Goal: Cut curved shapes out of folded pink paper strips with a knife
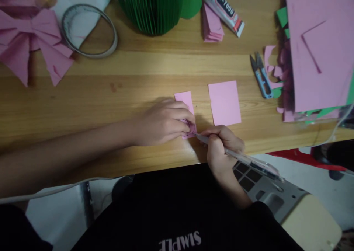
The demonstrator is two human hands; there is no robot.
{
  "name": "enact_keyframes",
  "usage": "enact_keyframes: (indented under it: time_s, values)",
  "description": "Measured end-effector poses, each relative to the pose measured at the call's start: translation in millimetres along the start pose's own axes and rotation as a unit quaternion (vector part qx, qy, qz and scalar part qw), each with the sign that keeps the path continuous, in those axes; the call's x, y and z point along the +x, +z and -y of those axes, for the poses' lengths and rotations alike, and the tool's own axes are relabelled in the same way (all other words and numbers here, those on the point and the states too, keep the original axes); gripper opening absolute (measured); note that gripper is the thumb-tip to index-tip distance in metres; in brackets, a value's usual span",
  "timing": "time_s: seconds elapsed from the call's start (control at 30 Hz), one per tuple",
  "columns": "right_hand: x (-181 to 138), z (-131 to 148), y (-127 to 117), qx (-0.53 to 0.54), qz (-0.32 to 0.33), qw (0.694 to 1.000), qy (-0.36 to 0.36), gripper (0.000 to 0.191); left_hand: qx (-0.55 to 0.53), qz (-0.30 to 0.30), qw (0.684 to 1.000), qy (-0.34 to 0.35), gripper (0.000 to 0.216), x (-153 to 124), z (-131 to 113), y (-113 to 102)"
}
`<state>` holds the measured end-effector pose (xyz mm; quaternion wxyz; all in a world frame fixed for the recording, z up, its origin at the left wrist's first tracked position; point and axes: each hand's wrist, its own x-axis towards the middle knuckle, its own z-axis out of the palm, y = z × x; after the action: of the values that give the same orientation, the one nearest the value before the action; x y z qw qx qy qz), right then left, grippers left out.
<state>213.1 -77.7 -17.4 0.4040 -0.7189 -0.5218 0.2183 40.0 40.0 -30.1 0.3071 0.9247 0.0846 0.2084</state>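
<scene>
My left hand (163, 121) lies on a small pink paper strip (184, 100) on the wooden table (110, 96), its curled fingers pinning a small pink piece against the strip's near end. My right hand (221, 147) grips a clear pen (249, 160), whose tip touches the paper beside my left fingertips. A larger pink paper rectangle (224, 103) lies flat just to the right of the strip.
Thread snips (260, 76) lie at the right near pink scraps. Large pink sheets (320, 48) are stacked far right. A glue tube (222, 8), a pile of pink strips (212, 24), a green paper cactus (155, 7), a tape ring (88, 30) and a pink bow (30, 41) line the back.
</scene>
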Motion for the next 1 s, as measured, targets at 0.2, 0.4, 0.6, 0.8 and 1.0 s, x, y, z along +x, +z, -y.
enact_keyframes:
  time_s: [0.2, 0.4, 0.6, 0.8, 1.0]
  values:
    - [-0.8, 0.3, 0.5, 0.008, -0.015, 0.999, 0.031, 0.023, 0.002, 0.013, 1.000, -0.007, 0.024, 0.5, -1.8, -1.9]
    - [-1.3, -1.9, 2.1, 0.008, -0.022, 0.999, 0.027, 0.022, 0.006, -0.003, 1.000, 0.011, 0.021, 1.9, -1.7, -2.6]
    - [-0.3, -0.2, 1.4, 0.004, -0.013, 1.000, -0.019, 0.023, 0.007, -0.007, 1.000, 0.012, 0.021, 1.5, -1.1, -1.4]
    - [1.6, 1.9, -0.2, -0.015, 0.003, 0.998, -0.054, 0.024, -0.005, -0.004, 1.000, 0.001, 0.023, 2.0, -1.6, -1.9]
    - [2.1, 0.0, -0.9, -0.014, 0.019, 0.997, -0.077, 0.024, -0.002, 0.003, 1.000, 0.002, 0.024, 3.5, -2.9, -3.3]
